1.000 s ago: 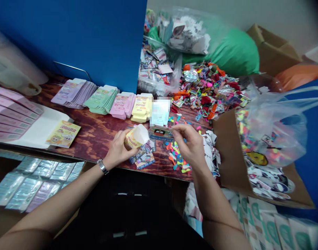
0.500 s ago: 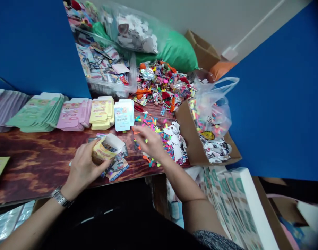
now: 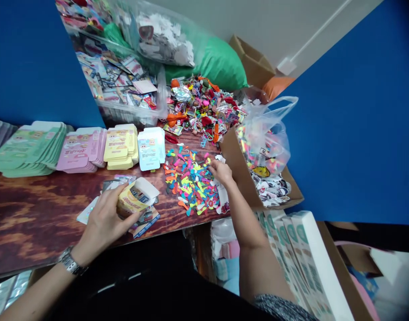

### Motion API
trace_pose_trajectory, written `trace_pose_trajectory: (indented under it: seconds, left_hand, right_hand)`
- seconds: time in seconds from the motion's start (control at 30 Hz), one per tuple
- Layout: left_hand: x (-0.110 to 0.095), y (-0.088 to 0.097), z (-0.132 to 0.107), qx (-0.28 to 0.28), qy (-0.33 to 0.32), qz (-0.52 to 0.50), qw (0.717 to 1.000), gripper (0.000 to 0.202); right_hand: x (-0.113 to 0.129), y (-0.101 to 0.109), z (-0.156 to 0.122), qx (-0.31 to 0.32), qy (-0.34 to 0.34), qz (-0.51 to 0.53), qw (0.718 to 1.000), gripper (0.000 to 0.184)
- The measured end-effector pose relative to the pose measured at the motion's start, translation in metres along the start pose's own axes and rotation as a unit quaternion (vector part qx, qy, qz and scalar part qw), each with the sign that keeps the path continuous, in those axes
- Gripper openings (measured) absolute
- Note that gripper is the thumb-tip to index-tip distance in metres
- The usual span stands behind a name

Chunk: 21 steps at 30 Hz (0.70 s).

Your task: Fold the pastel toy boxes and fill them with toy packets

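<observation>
Head view. Yellow box is in the left hand, over the near part of the table. Its mouth faces up and rightward, white flap sticking out on the right; printed cards show inside. Long axis foreshortened and partly behind the fingers, looks to slope up to the right; exact angle can't be told.

Edges and room: table's front edge runs just below the loose cards under the box. Wood shows in a wide stretch left of the left hand, and in a narrow strip between box and balloon pile. Behind the box, the blue carton stack and yellow carton stack line up along the back. Cardboard box bounds the right side, white cutouts beside it.

Relative to hands: yellow box sits between left thumb and fingers, thumb on near side, fingers curled round the far side; grip is closed on it. Right hand is well apart from it, off to the right, at the balloon pile's right edge by the white cutouts. Its thumb and fingertips are bunched; whether they pinch anything, can't tell.
</observation>
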<state>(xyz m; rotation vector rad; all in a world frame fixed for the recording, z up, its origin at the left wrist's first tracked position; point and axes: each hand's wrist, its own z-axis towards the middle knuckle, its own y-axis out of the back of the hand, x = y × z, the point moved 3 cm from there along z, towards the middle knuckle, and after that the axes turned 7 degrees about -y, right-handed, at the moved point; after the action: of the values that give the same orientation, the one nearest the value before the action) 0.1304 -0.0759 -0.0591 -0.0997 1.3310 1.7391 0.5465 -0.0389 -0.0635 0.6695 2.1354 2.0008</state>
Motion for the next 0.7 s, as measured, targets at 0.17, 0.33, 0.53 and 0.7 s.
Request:
trace_pose_trajectory:
  seconds: [0.17,0.33,0.53,0.7]
  left_hand:
    - [0.0,0.0,0.002,0.005,-0.003,0.002,1.0,0.072]
    - [-0.003,-0.003,0.003,0.008,-0.019,0.006,1.0,0.072]
    - [-0.005,-0.005,0.002,0.014,-0.021,0.01,1.0,0.073]
    - [-0.008,-0.008,0.004,0.03,-0.012,-0.004,0.999,0.072]
  right_hand:
    - [0.01,0.02,-0.003,-0.054,0.005,0.042,0.998,0.027]
    - [0.039,0.011,-0.011,0.036,0.083,0.082,0.993,0.028]
    - [0.056,-0.018,-0.017,0.119,0.108,0.036,0.986,0.021]
    - [0.06,-0.015,-0.02,0.117,0.117,0.042,0.985,0.016]
